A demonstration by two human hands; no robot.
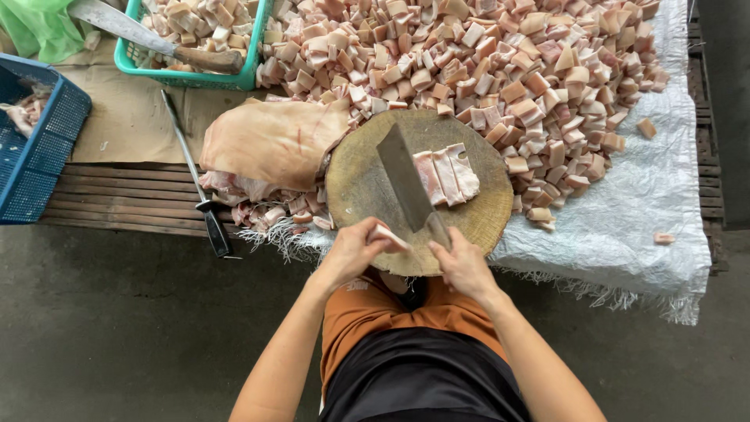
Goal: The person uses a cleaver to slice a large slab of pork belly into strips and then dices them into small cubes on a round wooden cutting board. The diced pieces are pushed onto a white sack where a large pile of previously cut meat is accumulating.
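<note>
On the near edge of the round wooden chopping block (pixel 367 187) your left hand (pixel 353 248) has its fingers curled around a small strip of pork (pixel 388 235), pale pink with a whitish fatty edge, pinched just at the rim of the block. Your right hand (pixel 464 266) is wrapped tight round the handle of a big cleaver (pixel 408 181), blade lying tilted across the middle of the block, pointing away from you.

Just beside the blade on the right there are a few more cut strips (pixel 447 175) lined up side by side, same pale pink with lighter fat bands, touching each other.

Beyond the block, a huge heap of diced pork cubes (pixel 500 70) is spread over a white woven sheet (pixel 648 203), pink and cream mixed. To the left of the block sits a big uncut slab of pork skin (pixel 269 141), tan and smooth, resting on more scraps.

Further left a sharpening steel (pixel 195 176) with a black handle lies on the wooden slats, a blue crate (pixel 35 168) sits at the edge, and a green basket (pixel 187 70) of cubes has a second cleaver (pixel 152 37) laid across it
</note>
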